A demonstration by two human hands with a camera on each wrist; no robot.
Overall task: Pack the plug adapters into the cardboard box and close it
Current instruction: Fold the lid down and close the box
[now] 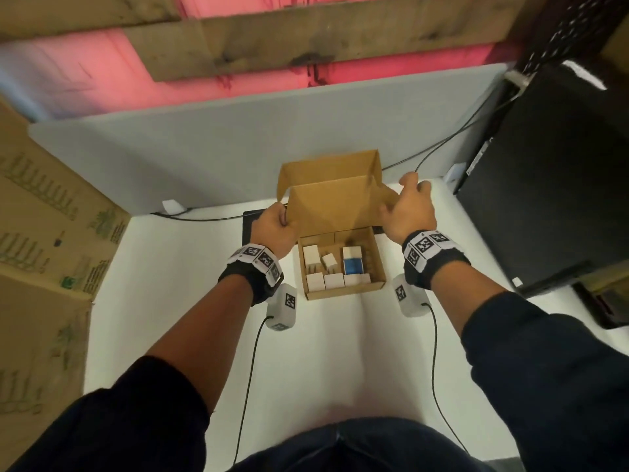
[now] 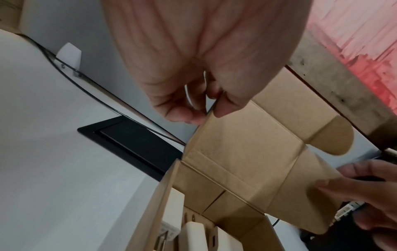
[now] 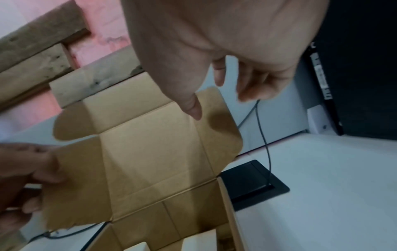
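Folding the lid down now, just above centre of the head view; the left hand pinches the lid's left side flap between thumb and fingertips; the right hand holds the right flap, thumb pressed on its inside face, fingers curled behind. The cardboard box sits mid-frame on the white desk; the plug adapters, white with one blue-faced, already lie inside its divider slots, so packing looks done; what's left is swinging the lid over and tucking its flaps. No brand readable on the box; only black-and-white square markers on the wristbands.
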